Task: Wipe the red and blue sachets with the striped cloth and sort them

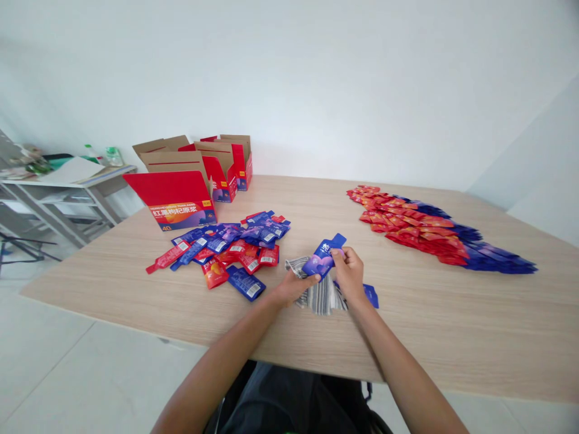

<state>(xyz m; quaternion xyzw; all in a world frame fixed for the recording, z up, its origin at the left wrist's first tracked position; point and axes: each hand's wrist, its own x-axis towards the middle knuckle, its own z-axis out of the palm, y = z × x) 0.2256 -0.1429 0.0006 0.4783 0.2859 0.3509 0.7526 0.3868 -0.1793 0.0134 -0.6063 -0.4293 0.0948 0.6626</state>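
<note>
My left hand [296,288] is closed on the lower left edge of a blue pouch [320,259] with a purple print. My right hand [349,268] pinches the same pouch at its right side, near the spout end. Below and behind the hands lies a fanned stack of striped grey and white pieces [320,298]. Partly behind my right wrist, another blue pouch [371,296] rests on the table. To the left is a loose pile of red and blue pouches [235,247], with one blue pouch [245,283] at its near edge.
Open red cardboard boxes [183,202] stand at the back left of the wooden table [425,337]. Long overlapping rows of red and blue pouches [420,232] lie at the right. A side desk [97,175] with papers and bottles is at the far left.
</note>
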